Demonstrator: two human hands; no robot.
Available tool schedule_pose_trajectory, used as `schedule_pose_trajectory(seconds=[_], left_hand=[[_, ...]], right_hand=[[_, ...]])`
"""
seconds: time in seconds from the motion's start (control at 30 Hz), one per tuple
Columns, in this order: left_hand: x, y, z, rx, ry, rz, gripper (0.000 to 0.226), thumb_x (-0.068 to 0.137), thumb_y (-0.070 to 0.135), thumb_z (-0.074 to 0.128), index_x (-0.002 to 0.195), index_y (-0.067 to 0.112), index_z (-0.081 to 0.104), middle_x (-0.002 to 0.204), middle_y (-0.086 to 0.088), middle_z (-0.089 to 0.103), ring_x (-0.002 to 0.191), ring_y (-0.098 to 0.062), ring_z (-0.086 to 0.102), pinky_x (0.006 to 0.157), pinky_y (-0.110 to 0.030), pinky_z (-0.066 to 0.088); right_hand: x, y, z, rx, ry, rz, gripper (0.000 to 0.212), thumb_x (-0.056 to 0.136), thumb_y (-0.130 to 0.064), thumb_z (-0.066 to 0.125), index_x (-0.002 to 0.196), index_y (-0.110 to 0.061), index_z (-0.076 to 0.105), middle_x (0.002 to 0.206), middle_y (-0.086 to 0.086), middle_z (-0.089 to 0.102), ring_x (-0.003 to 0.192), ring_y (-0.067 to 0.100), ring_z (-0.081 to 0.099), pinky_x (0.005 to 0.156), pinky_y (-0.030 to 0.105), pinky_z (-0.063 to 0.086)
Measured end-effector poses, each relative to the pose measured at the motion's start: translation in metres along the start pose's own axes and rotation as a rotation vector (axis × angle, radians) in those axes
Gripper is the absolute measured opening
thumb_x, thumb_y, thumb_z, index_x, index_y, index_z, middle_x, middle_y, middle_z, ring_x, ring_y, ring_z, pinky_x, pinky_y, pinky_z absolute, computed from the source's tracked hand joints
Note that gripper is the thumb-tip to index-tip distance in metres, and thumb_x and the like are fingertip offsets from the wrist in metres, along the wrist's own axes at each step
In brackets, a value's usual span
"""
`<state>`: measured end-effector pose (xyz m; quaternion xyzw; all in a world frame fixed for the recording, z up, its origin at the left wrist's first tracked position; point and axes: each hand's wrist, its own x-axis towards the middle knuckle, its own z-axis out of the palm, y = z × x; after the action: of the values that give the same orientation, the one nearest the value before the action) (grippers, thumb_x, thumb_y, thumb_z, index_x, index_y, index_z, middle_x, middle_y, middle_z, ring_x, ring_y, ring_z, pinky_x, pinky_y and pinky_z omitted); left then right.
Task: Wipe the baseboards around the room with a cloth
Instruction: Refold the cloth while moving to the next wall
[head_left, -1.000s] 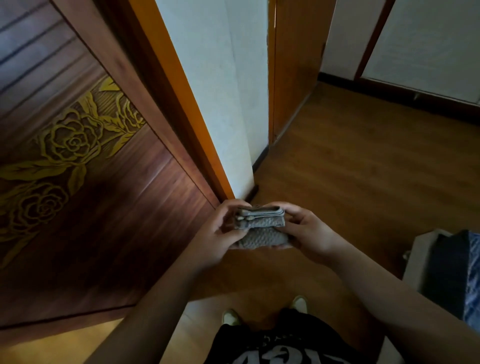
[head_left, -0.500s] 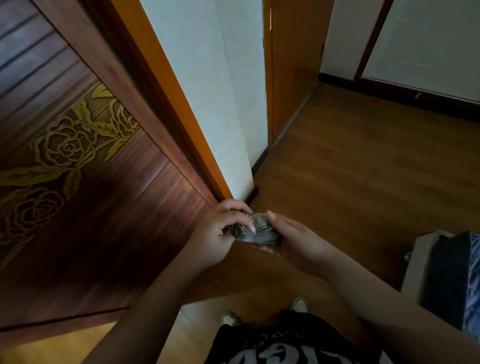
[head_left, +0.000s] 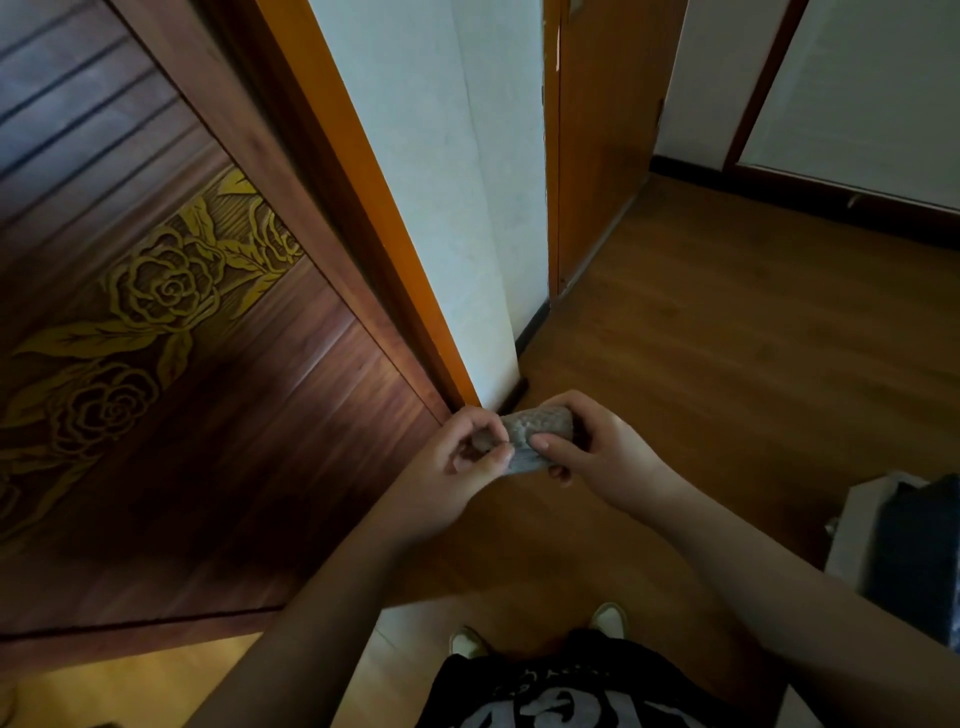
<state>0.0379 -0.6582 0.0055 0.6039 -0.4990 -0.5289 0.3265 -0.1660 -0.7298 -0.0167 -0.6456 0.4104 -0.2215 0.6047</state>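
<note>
A small grey textured cloth (head_left: 537, 428), folded into a tight bundle, is held in front of me at waist height. My left hand (head_left: 457, 467) pinches its left end with curled fingers. My right hand (head_left: 597, 449) wraps round its right side, thumb on top. Just beyond the hands a dark baseboard (head_left: 530, 327) runs along the foot of the white wall corner (head_left: 467, 234). Another dark baseboard (head_left: 779, 200) lines the far wall at the upper right.
A dark wooden door (head_left: 156, 338) with carved golden roses fills the left, framed by an orange jamb (head_left: 363, 208). An orange door (head_left: 597, 145) stands beyond the corner. Wooden floor (head_left: 727, 338) spreads right. A white and dark object (head_left: 893, 551) sits at the right edge. My shoes (head_left: 608, 618) show below.
The cloth went from a flat folded pad held between both hands to a tighter rolled bundle. Both hands shifted their grip on it and stayed in about the same place.
</note>
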Motion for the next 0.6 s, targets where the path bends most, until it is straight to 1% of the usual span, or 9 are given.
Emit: schedule_pose_trajectory(seconds=[0.1, 0.13, 0.2, 0.27, 0.37, 0.43, 0.5, 0.53, 0.6], left_hand=[[0.0, -0.001, 0.003, -0.136, 0.078, -0.018, 0.049, 0.081, 0.034, 0.078, 0.119, 0.047, 0.049, 0.128, 0.011, 0.056, 0.114, -0.01, 0.063, 0.083, -0.024, 0.057], [0.0, 0.0, 0.004, -0.147, 0.109, 0.01, 0.053, 0.083, 0.025, 0.079, 0.12, 0.048, 0.049, 0.127, 0.014, 0.056, 0.114, -0.007, 0.062, 0.083, -0.021, 0.056], [0.001, 0.0, 0.009, -0.062, 0.157, 0.131, 0.055, 0.084, 0.015, 0.078, 0.122, 0.045, 0.051, 0.122, 0.023, 0.058, 0.116, 0.001, 0.059, 0.084, -0.015, 0.052], [0.0, 0.002, 0.014, 0.079, 0.202, 0.249, 0.056, 0.084, 0.013, 0.076, 0.124, 0.044, 0.051, 0.123, 0.03, 0.056, 0.12, 0.003, 0.055, 0.088, -0.013, 0.05], [0.003, 0.004, 0.024, 0.219, 0.279, 0.318, 0.059, 0.082, 0.019, 0.076, 0.131, 0.039, 0.049, 0.128, 0.035, 0.051, 0.125, 0.001, 0.052, 0.095, -0.023, 0.053], [0.004, 0.008, 0.023, 0.238, 0.205, 0.299, 0.066, 0.082, 0.038, 0.078, 0.138, 0.044, 0.044, 0.13, 0.041, 0.046, 0.127, 0.003, 0.049, 0.095, -0.023, 0.053], [0.005, 0.012, 0.013, 0.147, 0.036, 0.209, 0.071, 0.079, 0.054, 0.074, 0.139, 0.057, 0.038, 0.131, 0.038, 0.049, 0.125, 0.004, 0.052, 0.092, -0.017, 0.052], [0.005, 0.014, 0.007, 0.118, -0.034, 0.163, 0.065, 0.083, 0.056, 0.07, 0.138, 0.062, 0.037, 0.131, 0.035, 0.052, 0.123, 0.005, 0.053, 0.091, -0.013, 0.049], [0.007, 0.016, -0.001, 0.208, -0.084, 0.15, 0.05, 0.094, 0.043, 0.06, 0.133, 0.067, 0.04, 0.13, 0.035, 0.054, 0.122, 0.009, 0.052, 0.091, -0.004, 0.042]], right_hand=[[0.001, 0.005, -0.002, 0.06, 0.017, -0.025, 0.033, 0.085, -0.038, 0.068, 0.115, -0.029, 0.058, 0.104, -0.005, 0.066, 0.086, 0.014, 0.07, 0.067, 0.028, 0.059], [0.002, 0.007, -0.002, 0.122, 0.022, -0.02, 0.035, 0.083, -0.038, 0.068, 0.116, -0.03, 0.059, 0.106, -0.006, 0.067, 0.092, 0.013, 0.069, 0.07, 0.027, 0.059], [0.005, 0.013, 0.001, 0.332, 0.032, 0.032, 0.041, 0.082, -0.036, 0.07, 0.12, -0.028, 0.058, 0.113, -0.003, 0.068, 0.103, 0.015, 0.068, 0.079, 0.03, 0.058], [0.009, 0.02, 0.007, 0.566, 0.044, 0.126, 0.048, 0.082, -0.032, 0.071, 0.126, -0.021, 0.054, 0.12, 0.008, 0.067, 0.109, 0.022, 0.067, 0.089, 0.037, 0.056], [0.012, 0.029, 0.015, 0.788, 0.049, 0.216, 0.054, 0.083, -0.031, 0.068, 0.13, -0.009, 0.052, 0.123, 0.015, 0.066, 0.114, 0.027, 0.065, 0.098, 0.041, 0.051], [0.011, 0.03, 0.013, 0.907, 0.02, 0.271, 0.049, 0.091, -0.029, 0.06, 0.132, -0.003, 0.051, 0.124, 0.018, 0.065, 0.117, 0.03, 0.062, 0.098, 0.04, 0.052], [0.008, 0.032, 0.004, 0.993, -0.03, 0.32, 0.041, 0.101, -0.022, 0.047, 0.133, 0.003, 0.051, 0.128, 0.023, 0.062, 0.121, 0.033, 0.059, 0.098, 0.039, 0.052], [0.007, 0.034, 0.0, 0.999, -0.058, 0.334, 0.039, 0.102, -0.018, 0.044, 0.133, 0.006, 0.05, 0.13, 0.025, 0.059, 0.123, 0.034, 0.057, 0.102, 0.039, 0.049], [0.004, 0.032, -0.007, 0.961, -0.126, 0.326, 0.04, 0.099, -0.013, 0.049, 0.132, 0.009, 0.05, 0.133, 0.028, 0.055, 0.125, 0.036, 0.053, 0.11, 0.041, 0.042]])
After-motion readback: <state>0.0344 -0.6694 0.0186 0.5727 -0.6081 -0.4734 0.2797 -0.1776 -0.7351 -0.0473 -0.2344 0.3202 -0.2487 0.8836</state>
